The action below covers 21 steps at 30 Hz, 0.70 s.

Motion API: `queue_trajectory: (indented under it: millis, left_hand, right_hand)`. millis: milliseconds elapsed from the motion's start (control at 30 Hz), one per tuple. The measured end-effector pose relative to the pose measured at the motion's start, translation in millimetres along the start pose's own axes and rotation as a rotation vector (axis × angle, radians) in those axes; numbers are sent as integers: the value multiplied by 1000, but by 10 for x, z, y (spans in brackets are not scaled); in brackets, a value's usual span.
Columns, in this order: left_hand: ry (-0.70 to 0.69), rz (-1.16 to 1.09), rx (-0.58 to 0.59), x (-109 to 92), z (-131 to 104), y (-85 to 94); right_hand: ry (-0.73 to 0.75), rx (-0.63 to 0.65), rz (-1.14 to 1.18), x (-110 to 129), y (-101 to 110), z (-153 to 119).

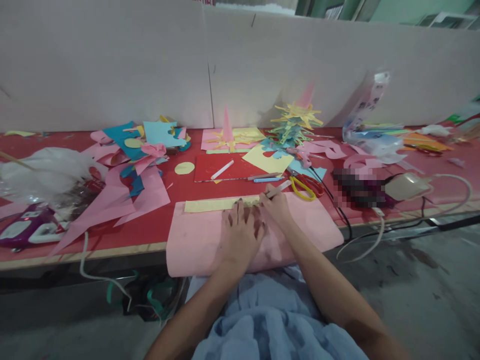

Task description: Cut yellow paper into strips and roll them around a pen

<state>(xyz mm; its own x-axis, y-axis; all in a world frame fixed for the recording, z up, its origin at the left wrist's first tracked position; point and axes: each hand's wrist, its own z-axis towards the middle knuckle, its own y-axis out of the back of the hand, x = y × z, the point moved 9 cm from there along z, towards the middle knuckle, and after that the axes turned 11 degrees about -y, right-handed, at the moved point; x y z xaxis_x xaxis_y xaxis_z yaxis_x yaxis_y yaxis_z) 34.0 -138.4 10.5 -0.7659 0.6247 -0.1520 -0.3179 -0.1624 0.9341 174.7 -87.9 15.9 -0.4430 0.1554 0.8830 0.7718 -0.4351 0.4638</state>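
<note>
A large pink paper sheet (195, 242) lies in front of me, its near edge curling down over the table edge. Along its far side runs a pale yellow paper strip (206, 205). My left hand (240, 237) rests flat on the sheet with fingers spread, its fingertips pressing on the strip. Gripped in my right hand (276, 206) is a light-coloured pen (282, 187), whose upper end points up to the right. That hand is at the right part of the strip, where the pen's tip is hidden by the fingers.
Yellow-handled scissors (303, 189) lie just beyond my right hand, beside a blue pen (268, 179). Behind are a red board (204, 167), a pink paper cone (227, 127) and a layered paper tree (294, 125). Paper scraps (150, 187) and a plastic bag (48, 172) lie left.
</note>
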Motion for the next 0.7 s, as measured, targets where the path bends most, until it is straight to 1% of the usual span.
queue_trajectory:
  millis: [133, 300, 500, 600, 700]
  left_hand:
    - [-14, 8, -19, -17, -1, 47]
    - [-33, 4, -20, -30, -1, 32]
    - [-29, 12, -48, -28, -3, 71]
    - [-29, 9, -48, -30, -6, 66]
    - [-28, 1, -55, -27, -9, 58]
  right_hand:
    - [-28, -2, 33, -32, 28, 20]
    - [-80, 23, 127, -112, 22, 49]
    - [-27, 12, 208, -105, 50, 49]
    - [-12, 45, 242, -99, 22, 45]
    - [-39, 84, 235, -135, -31, 60]
